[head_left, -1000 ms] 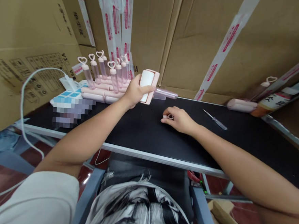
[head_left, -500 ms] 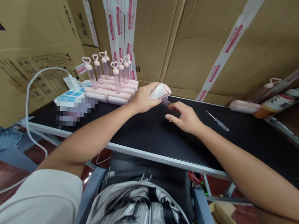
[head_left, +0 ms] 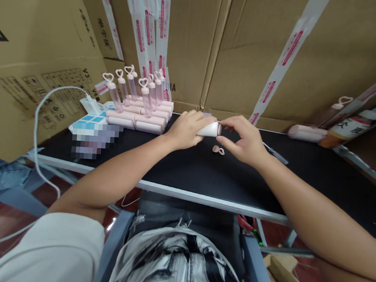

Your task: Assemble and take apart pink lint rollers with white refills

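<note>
My left hand (head_left: 186,130) is wrapped over a white and pink cylinder (head_left: 210,129), held low over the black table. At the cylinder's right end is my right hand (head_left: 243,140), thumb and fingers apart around the end; whether they touch it is hard to tell. Just below the cylinder, a small pink heart-ring cap (head_left: 218,150) lies on the table. A translucent piece (head_left: 207,115) shows partly behind the left fingers. Left of my hands stand several pink devices (head_left: 150,123) with clear tubes and heart-shaped tops.
A screwdriver (head_left: 275,153) lies right of my right hand, partly hidden by it. Farther right are another pink device (head_left: 307,133) and a labelled bottle (head_left: 349,130). A white charger with a cable (head_left: 92,105) sits at the left. Cardboard (head_left: 188,50) walls the table's back.
The cylinder has been lowered and turned more level. My left hand has shifted over it, and my right hand has moved right and up to its end. The heart-ring cap now shows on the table.
</note>
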The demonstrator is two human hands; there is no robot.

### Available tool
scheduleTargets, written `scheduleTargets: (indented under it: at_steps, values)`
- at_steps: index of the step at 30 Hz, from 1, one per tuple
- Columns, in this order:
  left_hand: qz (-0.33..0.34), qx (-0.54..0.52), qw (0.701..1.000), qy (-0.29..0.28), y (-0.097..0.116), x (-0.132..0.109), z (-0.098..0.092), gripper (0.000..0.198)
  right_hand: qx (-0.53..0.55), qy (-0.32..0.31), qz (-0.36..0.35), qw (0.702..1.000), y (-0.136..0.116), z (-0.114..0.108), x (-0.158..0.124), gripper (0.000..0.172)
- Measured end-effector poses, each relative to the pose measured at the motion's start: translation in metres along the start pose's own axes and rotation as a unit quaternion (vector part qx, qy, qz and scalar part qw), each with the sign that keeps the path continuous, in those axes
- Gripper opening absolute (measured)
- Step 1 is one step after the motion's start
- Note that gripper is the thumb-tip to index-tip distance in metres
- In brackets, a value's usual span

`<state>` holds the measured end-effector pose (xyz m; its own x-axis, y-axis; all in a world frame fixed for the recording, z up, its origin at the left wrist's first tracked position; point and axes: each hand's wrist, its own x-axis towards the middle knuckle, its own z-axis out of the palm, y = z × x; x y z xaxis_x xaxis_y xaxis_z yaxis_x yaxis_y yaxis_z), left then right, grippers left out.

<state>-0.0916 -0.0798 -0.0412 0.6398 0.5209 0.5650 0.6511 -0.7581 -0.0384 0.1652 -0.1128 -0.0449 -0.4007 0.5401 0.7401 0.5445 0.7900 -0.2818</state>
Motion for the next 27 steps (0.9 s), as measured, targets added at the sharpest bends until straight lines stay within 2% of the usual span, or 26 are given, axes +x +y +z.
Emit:
scheduleTargets:
  at_steps: [3, 7, 14, 19, 27]
  values:
    - [0.026, 0.019, 0.999, -0.009, 0.004, -0.001, 0.001, 0.060, 0.000, -0.025, -0.049, 0.999, -0.003, -0.002, 0.002, 0.021]
    - [0.047, 0.019, 0.999, -0.020, 0.005, -0.001, 0.003, 0.056, 0.001, -0.056, -0.094, 0.994, 0.001, -0.002, 0.003, 0.022]
    - [0.068, -0.022, 0.996, -0.050, -0.004, 0.002, 0.009, 0.046, -0.001, -0.114, -0.105, 0.988, 0.000, -0.003, 0.007, 0.020]
    - [0.088, -0.041, 0.993, -0.066, -0.015, 0.006, 0.013, 0.046, 0.007, -0.131, -0.110, 0.985, -0.001, -0.005, 0.012, 0.018]
    - [0.097, -0.057, 0.991, -0.074, -0.010, 0.010, 0.010, 0.046, 0.026, -0.147, -0.080, 0.986, -0.004, -0.013, 0.015, 0.019]
